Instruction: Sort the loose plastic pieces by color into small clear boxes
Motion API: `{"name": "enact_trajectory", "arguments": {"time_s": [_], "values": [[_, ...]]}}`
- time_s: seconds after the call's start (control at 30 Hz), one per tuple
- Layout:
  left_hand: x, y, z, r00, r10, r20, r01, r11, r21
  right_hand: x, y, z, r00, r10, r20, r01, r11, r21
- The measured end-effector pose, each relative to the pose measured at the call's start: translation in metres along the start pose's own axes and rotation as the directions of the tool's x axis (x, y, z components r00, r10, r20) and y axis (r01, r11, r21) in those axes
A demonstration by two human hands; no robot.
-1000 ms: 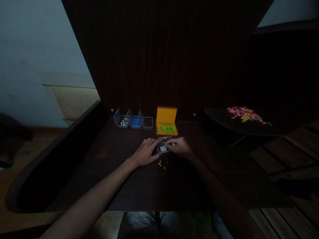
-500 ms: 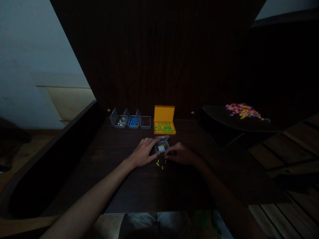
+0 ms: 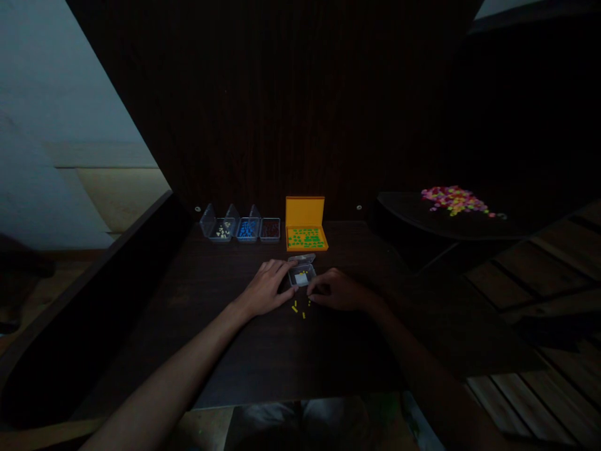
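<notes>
A small clear plastic box [image 3: 302,274] with its lid up sits on the dark table [image 3: 263,351], holding a few yellow bits. My left hand [image 3: 265,288] lies flat beside the box's left side, fingers stretched and touching it. My right hand [image 3: 337,291] rests just right of the box, fingers curled and pinched down near several loose yellow pieces [image 3: 298,308] on the table in front of the box. What the pinched fingers hold is too dark to see.
An open orange box [image 3: 305,225] of green pieces stands behind the clear box. To its left are three small clear boxes [image 3: 241,228] with pale, blue and dark red pieces. A heap of pink and yellow pieces [image 3: 453,200] lies on a dark surface at right.
My right hand has drawn back from over the clear box to the table beside the loose yellow pieces. My left hand has stayed at the box. The view has tilted slightly.
</notes>
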State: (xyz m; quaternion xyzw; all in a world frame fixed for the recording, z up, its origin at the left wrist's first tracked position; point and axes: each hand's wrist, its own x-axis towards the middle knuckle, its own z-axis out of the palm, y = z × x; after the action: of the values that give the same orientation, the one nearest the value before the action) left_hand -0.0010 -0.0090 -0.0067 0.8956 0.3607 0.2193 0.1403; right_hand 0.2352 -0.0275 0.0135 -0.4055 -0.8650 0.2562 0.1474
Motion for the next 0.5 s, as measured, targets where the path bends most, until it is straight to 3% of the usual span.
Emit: {"name": "enact_trajectory", "arguments": {"time_s": [0.5], "values": [[0.0001,0.0014,-0.0023,1.0,-0.012,0.015,0.012,1.0,0.021,-0.0008,-0.0057,0.0,0.996,0.007,0.085,-0.004,1.0,-0.03]]}}
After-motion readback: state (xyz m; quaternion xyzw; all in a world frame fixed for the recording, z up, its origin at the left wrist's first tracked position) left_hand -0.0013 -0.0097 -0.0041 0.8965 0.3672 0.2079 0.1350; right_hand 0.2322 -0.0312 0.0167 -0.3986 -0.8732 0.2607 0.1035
